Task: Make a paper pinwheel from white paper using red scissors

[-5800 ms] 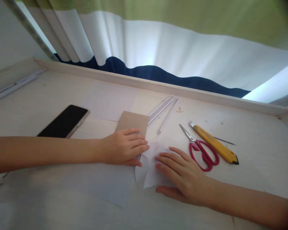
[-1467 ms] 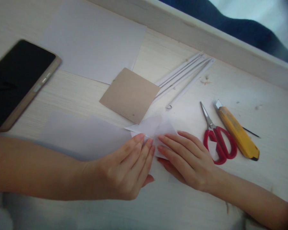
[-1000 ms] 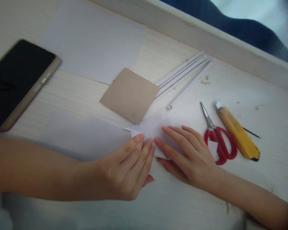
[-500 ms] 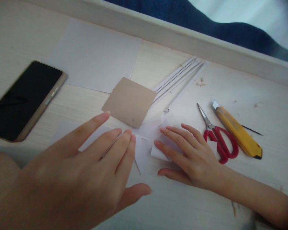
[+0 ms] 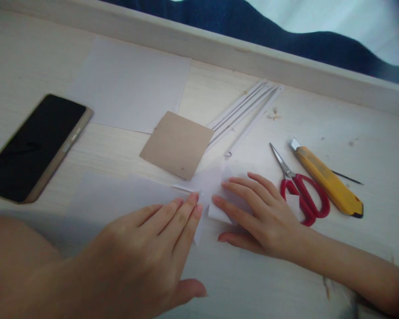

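Note:
My left hand [image 5: 153, 248] lies palm down on white paper [image 5: 113, 195], its four fingers stretched out side by side and the thumb apart. A narrow folded edge of paper shows just beyond its fingertips. To its right, my right hand [image 5: 261, 217] rests flat with fingers spread on a small folded piece of white paper [image 5: 218, 214]. Most of that folded piece is covered by the hand. Between the fingertips of both hands, white paper runs up beneath a square of brown cardboard [image 5: 177, 144].
Red-handled scissors [image 5: 309, 195] lie right of my right hand, a white scrap on their handle. Beyond them are a yellow box cutter [image 5: 330, 179] and a thin black stick [image 5: 347, 177]. Several thin paper strips [image 5: 249, 115], a white sheet [image 5: 129, 84] and a phone [image 5: 36, 146] lie farther out.
My left hand has slid slightly right, and its index finger has come in against the other fingers. My right hand stays on the folded paper.

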Motion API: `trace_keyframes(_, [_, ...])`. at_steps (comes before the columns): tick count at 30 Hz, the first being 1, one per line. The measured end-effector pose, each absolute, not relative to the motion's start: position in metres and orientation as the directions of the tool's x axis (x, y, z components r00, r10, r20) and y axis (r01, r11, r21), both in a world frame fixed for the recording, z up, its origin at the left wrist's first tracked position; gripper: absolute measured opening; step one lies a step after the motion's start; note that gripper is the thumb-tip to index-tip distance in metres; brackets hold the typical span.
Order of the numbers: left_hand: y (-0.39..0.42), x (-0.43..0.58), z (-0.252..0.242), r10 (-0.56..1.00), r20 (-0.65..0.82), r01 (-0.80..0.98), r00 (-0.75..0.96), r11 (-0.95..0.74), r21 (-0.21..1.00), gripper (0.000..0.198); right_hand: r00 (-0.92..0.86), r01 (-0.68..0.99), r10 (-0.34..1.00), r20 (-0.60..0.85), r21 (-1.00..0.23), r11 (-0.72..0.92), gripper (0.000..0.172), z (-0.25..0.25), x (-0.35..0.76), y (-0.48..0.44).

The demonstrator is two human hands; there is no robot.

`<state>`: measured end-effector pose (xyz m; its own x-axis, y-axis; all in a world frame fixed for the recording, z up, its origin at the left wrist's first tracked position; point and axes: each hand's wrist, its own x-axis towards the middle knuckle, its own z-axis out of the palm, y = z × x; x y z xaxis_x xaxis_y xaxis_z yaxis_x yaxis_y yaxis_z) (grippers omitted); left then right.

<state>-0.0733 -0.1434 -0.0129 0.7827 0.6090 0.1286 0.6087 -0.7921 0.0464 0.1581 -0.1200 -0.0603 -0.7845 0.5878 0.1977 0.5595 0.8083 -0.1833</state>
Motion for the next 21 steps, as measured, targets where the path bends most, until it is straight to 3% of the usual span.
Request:
trace_keyframes(6, [-0.145,-0.066,-0.021,0.578,0.041,0.573,0.815,-0.815,0.087,0.059,-0.781,0.551,0.587,0.212,-0.208,0.808,0.049,-0.06,0.158,-0.119])
trace_keyframes(14, [-0.146,-0.067,-0.03,0.538,0.036,0.537,0.842,-0.843,0.024,0.069,-0.779,0.547,0.586,0.225,-0.213,0.809,0.049,-0.06,0.159,-0.12])
trace_keyframes(21, [-0.144,-0.067,-0.033,0.497,0.11,0.495,0.861,-0.868,0.041,0.07,-0.785,0.543,0.581,0.214,-0.211,0.813,0.048,-0.06,0.159,-0.119])
